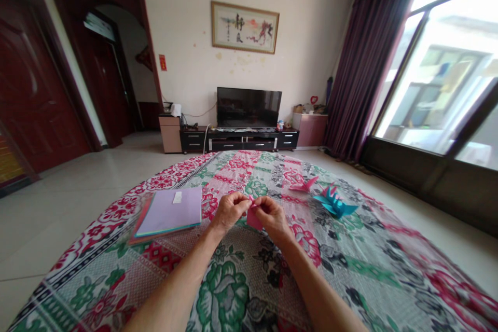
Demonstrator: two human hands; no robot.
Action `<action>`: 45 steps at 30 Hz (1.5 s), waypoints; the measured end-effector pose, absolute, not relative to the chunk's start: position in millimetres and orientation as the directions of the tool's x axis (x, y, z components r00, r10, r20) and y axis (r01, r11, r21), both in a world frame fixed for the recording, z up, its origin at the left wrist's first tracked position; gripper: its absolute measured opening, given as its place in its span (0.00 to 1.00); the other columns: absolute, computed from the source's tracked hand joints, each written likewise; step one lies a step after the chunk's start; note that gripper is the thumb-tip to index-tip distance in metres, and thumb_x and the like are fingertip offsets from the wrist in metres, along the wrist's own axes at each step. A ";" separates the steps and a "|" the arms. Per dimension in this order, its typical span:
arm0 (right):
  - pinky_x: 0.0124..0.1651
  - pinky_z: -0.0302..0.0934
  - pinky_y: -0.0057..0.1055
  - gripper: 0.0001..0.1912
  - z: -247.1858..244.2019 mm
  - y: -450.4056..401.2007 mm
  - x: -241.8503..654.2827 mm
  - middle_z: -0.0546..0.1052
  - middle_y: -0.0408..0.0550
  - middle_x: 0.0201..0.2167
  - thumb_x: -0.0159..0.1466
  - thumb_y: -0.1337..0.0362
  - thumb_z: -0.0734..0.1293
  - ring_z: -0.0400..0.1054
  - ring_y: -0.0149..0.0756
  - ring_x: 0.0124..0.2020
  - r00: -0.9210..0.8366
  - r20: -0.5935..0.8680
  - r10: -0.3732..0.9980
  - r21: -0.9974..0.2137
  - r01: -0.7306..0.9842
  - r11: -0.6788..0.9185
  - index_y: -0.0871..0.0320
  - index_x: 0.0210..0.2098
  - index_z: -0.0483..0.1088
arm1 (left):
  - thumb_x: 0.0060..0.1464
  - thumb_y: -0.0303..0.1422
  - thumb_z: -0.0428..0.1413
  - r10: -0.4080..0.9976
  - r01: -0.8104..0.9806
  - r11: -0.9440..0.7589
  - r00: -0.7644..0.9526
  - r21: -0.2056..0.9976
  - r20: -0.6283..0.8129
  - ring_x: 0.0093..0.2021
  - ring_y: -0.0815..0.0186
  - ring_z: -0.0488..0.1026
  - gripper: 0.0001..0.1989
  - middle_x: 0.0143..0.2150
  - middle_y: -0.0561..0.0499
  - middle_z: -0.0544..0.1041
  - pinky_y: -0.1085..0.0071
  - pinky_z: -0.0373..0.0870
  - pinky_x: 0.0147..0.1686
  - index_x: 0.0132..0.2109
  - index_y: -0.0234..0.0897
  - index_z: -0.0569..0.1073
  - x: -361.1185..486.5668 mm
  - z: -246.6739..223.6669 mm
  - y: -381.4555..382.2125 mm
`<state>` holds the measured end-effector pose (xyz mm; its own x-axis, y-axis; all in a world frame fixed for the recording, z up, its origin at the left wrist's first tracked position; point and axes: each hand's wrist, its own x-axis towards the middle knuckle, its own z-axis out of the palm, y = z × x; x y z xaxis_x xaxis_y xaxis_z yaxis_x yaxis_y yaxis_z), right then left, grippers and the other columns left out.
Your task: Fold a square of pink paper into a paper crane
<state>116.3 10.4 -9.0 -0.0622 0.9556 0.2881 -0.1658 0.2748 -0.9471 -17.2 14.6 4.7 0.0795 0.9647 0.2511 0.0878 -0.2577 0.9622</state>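
A small piece of folded pink paper (pixel 254 219) is pinched between my two hands above the middle of the table. My left hand (pixel 232 208) grips its upper left part between thumb and fingertips. On the other side, my right hand (pixel 273 216) pinches the paper near its top; the fingers cover part of the folds. To the right lie finished-looking folded paper figures: a pink one (pixel 306 185) and a blue one (pixel 336 204), with more pink paper showing just behind the blue.
A stack of coloured paper (pixel 169 212), lilac on top with a small white piece (pixel 177 197) on it, lies left of my hands. A flowered cloth (pixel 223 290) covers the round table. Beyond stand a television (pixel 249 108) and a low cabinet (pixel 229 144).
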 end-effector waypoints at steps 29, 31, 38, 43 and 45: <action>0.26 0.56 0.23 0.19 -5.2 6.6 115.9 0.71 0.38 0.24 0.43 0.60 0.73 0.62 0.25 0.22 -0.036 0.214 0.976 -0.927 -0.323 0.191 0.58 0.32 0.66 | 0.46 0.49 0.53 0.971 -0.053 -0.124 0.201 0.991 0.132 0.25 0.70 0.69 0.22 0.28 0.50 0.73 0.76 0.62 0.24 0.36 0.32 0.74 -18.2 6.5 11.5; 0.27 0.57 0.23 0.20 -6.3 7.7 115.8 0.71 0.39 0.26 0.44 0.59 0.73 0.63 0.26 0.23 -0.022 0.225 0.974 -0.927 -0.312 0.207 0.57 0.34 0.66 | 0.42 0.46 0.58 0.966 -0.087 -0.120 0.219 0.989 0.136 0.23 0.72 0.66 0.20 0.24 0.53 0.72 0.76 0.60 0.23 0.35 0.32 0.74 -16.6 6.6 10.5; 0.27 0.56 0.24 0.17 -9.3 6.2 119.7 0.73 0.43 0.27 0.51 0.55 0.69 0.63 0.28 0.25 -0.126 0.182 0.975 -0.968 -0.195 0.156 0.59 0.36 0.69 | 0.39 0.38 0.61 0.988 -0.162 -0.094 0.105 0.982 0.112 0.19 0.75 0.62 0.13 0.20 0.56 0.69 0.77 0.58 0.21 0.29 0.32 0.73 -12.9 3.9 12.3; 0.25 0.52 0.23 0.15 -9.3 3.2 122.7 0.71 0.40 0.22 0.53 0.54 0.67 0.59 0.26 0.22 -0.133 0.196 0.971 -0.972 -0.157 0.175 0.60 0.32 0.72 | 0.40 0.38 0.60 0.989 -0.181 -0.077 0.114 0.981 0.098 0.21 0.73 0.65 0.14 0.23 0.55 0.71 0.77 0.62 0.22 0.32 0.32 0.73 -13.3 4.8 10.6; 0.26 0.52 0.24 0.14 -7.9 1.8 121.9 0.71 0.40 0.23 0.53 0.55 0.68 0.59 0.26 0.22 -0.146 0.203 0.968 -0.971 -0.157 0.180 0.60 0.31 0.72 | 0.41 0.39 0.60 0.983 -0.177 -0.097 0.134 0.979 0.122 0.20 0.74 0.65 0.14 0.23 0.55 0.71 0.77 0.62 0.22 0.32 0.32 0.73 -13.4 5.2 9.9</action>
